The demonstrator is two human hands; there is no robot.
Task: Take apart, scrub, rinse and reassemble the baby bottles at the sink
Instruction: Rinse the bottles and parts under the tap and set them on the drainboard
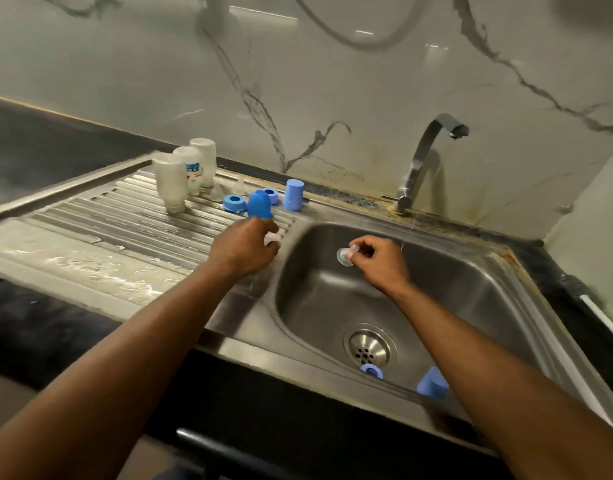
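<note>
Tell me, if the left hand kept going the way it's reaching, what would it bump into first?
Probably the dark blue cap standing just beyond the left hand on the draining board. The hand already holds a clear teat, and depth is hard to judge.

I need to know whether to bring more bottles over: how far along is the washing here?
Well along. Three clear plastic bottle bodies stand inverted on the ribbed steel drainboard beside blue caps and collars. In hand: the right hand pinches a clear silicone teat; the left hand holds something pale at the drainboard edge. Left: a blue collar and blue cap in the basin, then reassembly.
</note>
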